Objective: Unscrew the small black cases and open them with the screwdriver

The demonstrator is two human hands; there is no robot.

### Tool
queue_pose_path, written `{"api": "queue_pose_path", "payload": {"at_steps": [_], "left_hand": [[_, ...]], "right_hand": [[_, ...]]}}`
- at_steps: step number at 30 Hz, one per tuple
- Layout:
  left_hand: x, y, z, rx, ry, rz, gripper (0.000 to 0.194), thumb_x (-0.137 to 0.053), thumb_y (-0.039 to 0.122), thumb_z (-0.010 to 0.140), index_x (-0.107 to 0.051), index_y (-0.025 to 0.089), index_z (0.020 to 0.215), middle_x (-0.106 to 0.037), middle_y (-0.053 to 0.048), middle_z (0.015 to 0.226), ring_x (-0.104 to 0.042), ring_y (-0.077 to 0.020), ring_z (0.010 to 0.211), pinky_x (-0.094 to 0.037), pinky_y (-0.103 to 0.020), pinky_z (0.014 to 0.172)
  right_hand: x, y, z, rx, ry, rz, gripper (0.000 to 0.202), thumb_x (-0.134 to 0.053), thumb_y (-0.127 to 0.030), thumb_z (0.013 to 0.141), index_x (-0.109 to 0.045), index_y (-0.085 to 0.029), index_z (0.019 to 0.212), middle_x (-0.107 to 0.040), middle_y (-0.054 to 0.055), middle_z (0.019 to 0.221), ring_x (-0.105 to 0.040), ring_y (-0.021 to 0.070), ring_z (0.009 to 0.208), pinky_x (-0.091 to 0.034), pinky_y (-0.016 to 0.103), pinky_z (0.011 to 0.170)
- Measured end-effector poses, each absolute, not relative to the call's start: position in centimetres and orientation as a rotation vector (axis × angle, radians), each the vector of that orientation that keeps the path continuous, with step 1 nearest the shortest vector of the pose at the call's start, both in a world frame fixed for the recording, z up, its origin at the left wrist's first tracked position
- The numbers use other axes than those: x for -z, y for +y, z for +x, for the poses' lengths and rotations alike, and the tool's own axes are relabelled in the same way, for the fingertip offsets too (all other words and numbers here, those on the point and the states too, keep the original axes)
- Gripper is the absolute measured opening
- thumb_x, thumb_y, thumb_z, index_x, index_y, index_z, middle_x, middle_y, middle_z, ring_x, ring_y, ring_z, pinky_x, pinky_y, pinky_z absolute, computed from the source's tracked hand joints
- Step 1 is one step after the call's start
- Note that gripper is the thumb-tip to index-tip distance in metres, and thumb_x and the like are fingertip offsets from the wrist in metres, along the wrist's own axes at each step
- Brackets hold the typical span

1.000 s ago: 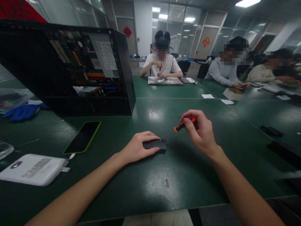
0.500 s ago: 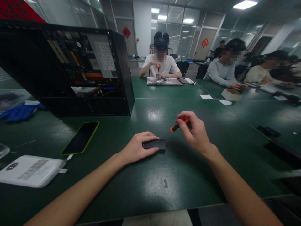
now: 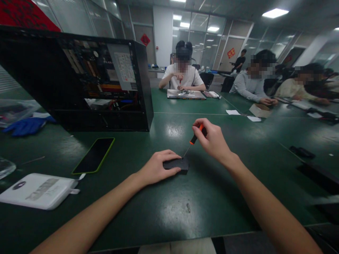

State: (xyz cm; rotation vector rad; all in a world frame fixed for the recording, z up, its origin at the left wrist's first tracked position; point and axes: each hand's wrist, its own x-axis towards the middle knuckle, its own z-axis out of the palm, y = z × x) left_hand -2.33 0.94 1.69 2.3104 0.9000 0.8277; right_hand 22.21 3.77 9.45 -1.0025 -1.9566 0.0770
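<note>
Your left hand clamps the small black block; your right hand, apart from it, grips the screwdriver, tip at the block's far edge. Green tabletop spreads to its near edge and, leftward, the computer case.

Black oblong block at centre, black boxy computer case upper left

Both rest on the flat green tabletop. Before the case lies a green-rimmed rectangular phone; nearer, lower left, a white rounded slab. Behind the block, upper right, lie 2 flat white sheets.
</note>
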Motion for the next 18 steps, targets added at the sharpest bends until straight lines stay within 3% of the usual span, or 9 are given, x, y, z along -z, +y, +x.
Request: {"api": "queue_pose_path", "payload": {"at_steps": [18], "left_hand": [[-1.9,1.0,-2.4,-0.806,0.861,2.336,0.032,-0.074,0.036,0.094,-0.072,0.023,0.122,-0.074,-0.006,0.119,-0.069,-0.0234,0.108,-0.052,-0.036,0.096]], "right_hand": [[-8.7,6.0,22.2,-0.168,-1.835,-1.199,0.018,-0.060,-0.034,0.095,-0.067,-0.017,0.092,-0.062,0.000,0.069,-0.054,0.0131,0.062,-0.039,0.026,0.063]]}}
